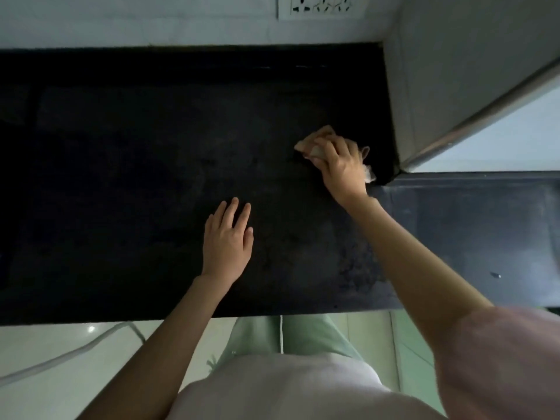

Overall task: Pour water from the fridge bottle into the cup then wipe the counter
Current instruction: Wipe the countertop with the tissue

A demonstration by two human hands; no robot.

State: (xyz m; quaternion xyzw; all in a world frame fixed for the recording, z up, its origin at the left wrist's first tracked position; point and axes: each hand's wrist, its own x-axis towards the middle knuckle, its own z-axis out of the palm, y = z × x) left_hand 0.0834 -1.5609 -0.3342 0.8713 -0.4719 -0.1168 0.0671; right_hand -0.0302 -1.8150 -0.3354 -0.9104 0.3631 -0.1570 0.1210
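Observation:
A black stone counter (136, 177) fills the middle of the head view. My right hand (341, 168) grips a pale bunched cloth (315, 140) and presses it on the counter near the right wall corner. Part of the cloth shows past my fingers and behind my wrist. My left hand (228, 237) lies flat on the counter with straight fingers, closer to the front edge. No bottle or cup is in view.
A white tiled wall (151, 22) with a socket plate (322, 6) runs along the back. A grey wall and a metal-edged frame (472, 116) close the right side. A lower dark ledge (469, 231) extends right. A white cable (75, 353) hangs below the counter's front edge.

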